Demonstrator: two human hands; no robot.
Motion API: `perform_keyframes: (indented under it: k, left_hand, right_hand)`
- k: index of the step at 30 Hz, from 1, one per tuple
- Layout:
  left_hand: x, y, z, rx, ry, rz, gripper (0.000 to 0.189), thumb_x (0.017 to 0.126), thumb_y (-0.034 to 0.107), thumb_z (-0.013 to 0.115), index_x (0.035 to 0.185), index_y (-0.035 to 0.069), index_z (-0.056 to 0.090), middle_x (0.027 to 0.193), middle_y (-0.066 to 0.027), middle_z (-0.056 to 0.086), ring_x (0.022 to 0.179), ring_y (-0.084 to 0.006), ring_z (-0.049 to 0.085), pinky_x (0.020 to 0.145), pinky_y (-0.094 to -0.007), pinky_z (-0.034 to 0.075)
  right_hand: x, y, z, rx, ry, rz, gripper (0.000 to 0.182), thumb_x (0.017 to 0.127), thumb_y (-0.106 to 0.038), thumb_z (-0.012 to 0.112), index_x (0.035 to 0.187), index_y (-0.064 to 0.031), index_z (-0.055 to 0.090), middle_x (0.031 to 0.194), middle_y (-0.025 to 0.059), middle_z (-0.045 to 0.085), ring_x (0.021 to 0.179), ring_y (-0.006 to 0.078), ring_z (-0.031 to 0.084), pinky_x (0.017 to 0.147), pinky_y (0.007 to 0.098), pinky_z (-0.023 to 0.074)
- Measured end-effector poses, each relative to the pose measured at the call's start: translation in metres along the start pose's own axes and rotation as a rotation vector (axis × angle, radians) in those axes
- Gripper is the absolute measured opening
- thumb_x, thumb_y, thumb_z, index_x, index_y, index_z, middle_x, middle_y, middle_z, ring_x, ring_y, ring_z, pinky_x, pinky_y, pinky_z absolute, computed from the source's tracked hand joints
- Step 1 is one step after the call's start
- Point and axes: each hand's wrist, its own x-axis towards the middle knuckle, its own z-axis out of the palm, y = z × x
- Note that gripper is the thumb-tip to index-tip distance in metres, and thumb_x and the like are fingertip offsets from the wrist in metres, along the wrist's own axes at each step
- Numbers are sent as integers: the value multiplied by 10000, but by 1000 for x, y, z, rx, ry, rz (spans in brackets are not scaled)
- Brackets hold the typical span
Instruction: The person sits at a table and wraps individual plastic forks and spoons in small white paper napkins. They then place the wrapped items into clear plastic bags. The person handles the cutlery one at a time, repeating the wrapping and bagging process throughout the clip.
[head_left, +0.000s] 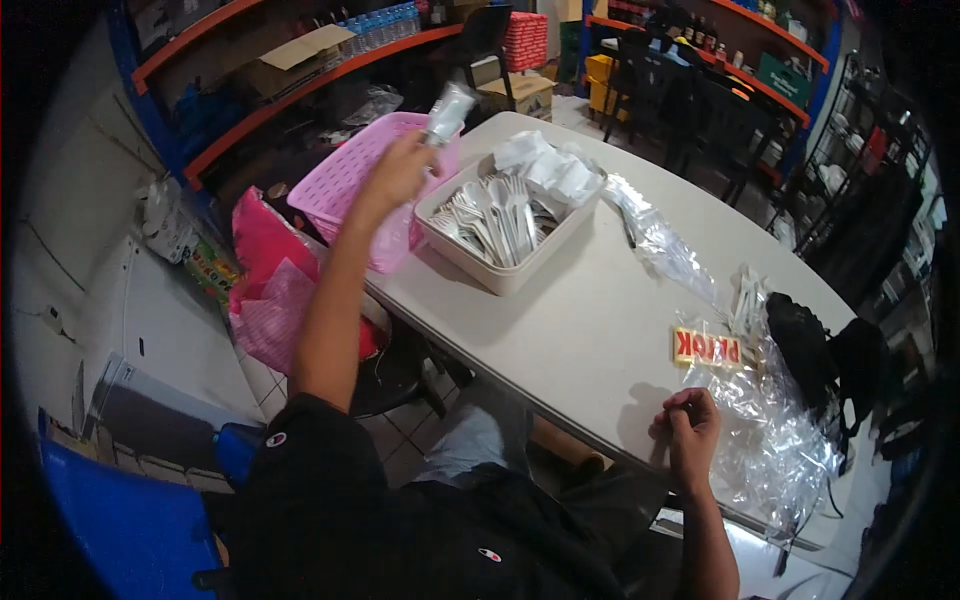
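Observation:
My left hand (403, 171) is raised over the pink perforated plastic basket (330, 184), gripping a blurred, clear-wrapped packet (450, 112). Right of the basket, a cream plastic bin (501, 279) holds many white plastic forks and spoons (499, 210), with crumpled white tissue or plastic (551, 166) at its far end. Near the table's front edge is my right hand (688, 424), its fingers curled; whether something small is pinched there cannot be told. Just beyond it lie a yellow packet with red lettering (706, 347) and crumpled clear plastic bags (780, 442).
A row of clear plastic sleeves (664, 240) lies along the white table's (577, 322) far side. Loose white utensils (748, 300) and a black cloth or bag (802, 345) are at the right. A pink bag (274, 277) rests on a dark chair (390, 386) at the left.

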Motion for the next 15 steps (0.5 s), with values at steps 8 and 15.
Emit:
perform_keyframes:
  k: [8, 15]
  left_hand:
    - [70, -68, -89, 463, -118, -445, 248, 862, 185, 543, 1009, -14, 556, 758, -85, 603, 616, -184, 595, 525, -345, 487]
    - [84, -79, -56, 614, -84, -371, 516, 823, 325, 655, 1162, -59, 591, 1158, -233, 598, 974, -276, 624, 807, -397, 509]
  right_hand:
    - [0, -1, -1, 29, -5, 3, 89, 865, 55, 485, 895, -25, 510, 817, 61, 554, 666, 125, 573, 572, 265, 502]
    - [3, 2, -4, -41, -8, 2, 112, 837, 65, 445, 896, 0, 514, 834, 60, 562, 697, 121, 592, 570, 265, 510]
